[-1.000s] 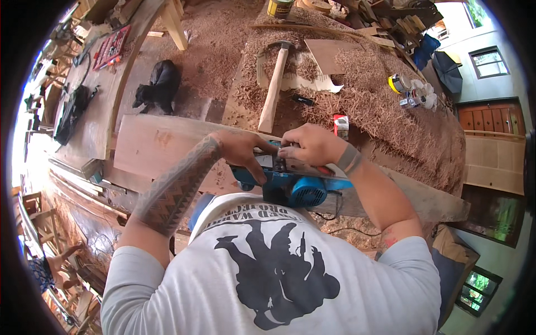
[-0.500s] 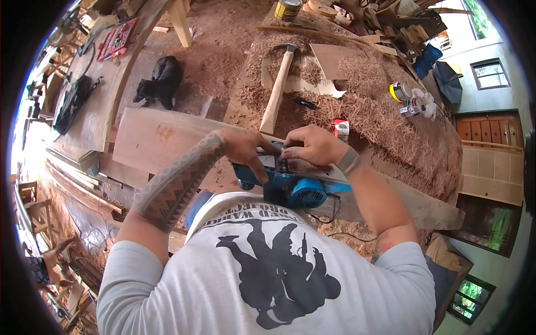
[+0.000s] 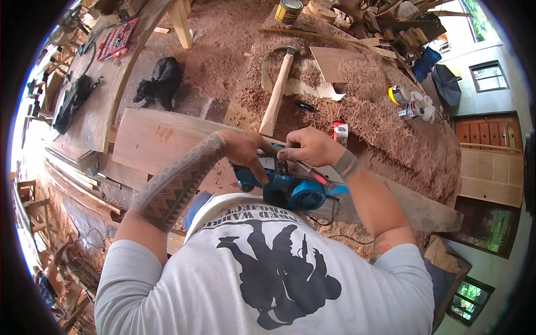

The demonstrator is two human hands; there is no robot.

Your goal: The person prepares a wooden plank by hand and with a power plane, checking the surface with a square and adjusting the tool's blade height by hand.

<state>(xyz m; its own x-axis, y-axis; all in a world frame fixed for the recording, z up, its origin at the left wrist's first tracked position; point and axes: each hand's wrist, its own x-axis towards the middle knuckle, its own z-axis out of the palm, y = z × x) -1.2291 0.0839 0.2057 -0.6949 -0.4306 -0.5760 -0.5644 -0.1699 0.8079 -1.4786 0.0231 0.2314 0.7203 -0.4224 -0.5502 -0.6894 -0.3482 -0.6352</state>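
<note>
Crosswise in front of the person lies a blue power planer [image 3: 287, 181], its long axis running left to right and dipping slightly toward the right end. The round, slotted motor housing [image 3: 309, 197] bulges out on the side nearest the white shirt [image 3: 240, 268], and a narrow blue part reaches rightward past it, under the right wrist. The planer is over the near part of a long wooden board [image 3: 167, 139], whose length runs much the same way, also sloping down to the right; just where the two touch is hidden.

The casing is bright blue plastic, with dark patches low in the middle, a pale flat patch beside the left hand's fingers, and small dark metal parts at the centre, too small to make out well.

The left hand [image 3: 245, 151] has its grip spread across the left part of the planer, fingers on the far side and thumb on the near side, holding it. The right hand [image 3: 314, 147] keeps a narrow grip, thumb and forefinger pinched over the metal parts on a slim red-handled tool [image 3: 319, 177]; its lower fingers are concealed. This tool points up and left, its handle end down and right, toward the wrist.
</note>
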